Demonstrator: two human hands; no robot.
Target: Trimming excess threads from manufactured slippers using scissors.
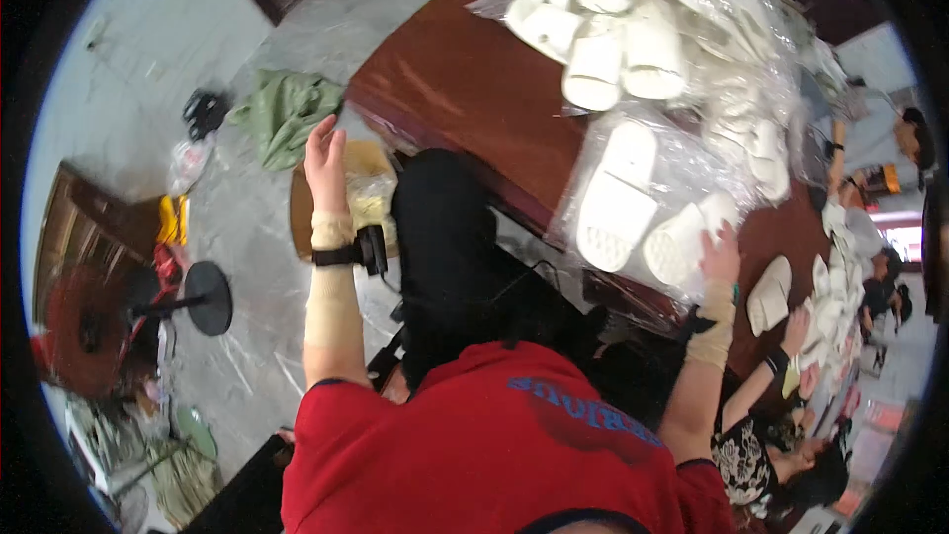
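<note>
My left hand [324,163] is raised above a cardboard box [304,203] on the floor, with its fingers stretched out and nothing in them. Inside the box lies pale material in clear plastic [371,200]. My right hand [722,255] lies with spread fingers against a white slipper [676,245] near the table's front edge. To the left of it is another white slipper [620,196], sole features partly visible. Both are on or inside a clear plastic bag [571,206]; I cannot tell which. Wraps cover both my wrists.
A large pile of white slippers [647,44] in clear plastic covers the far part of the brown table [465,74]. Another person's hand [796,328] is beside a single slipper [769,295] at the right. Green cloth [287,114] and a fan [94,331] stand left.
</note>
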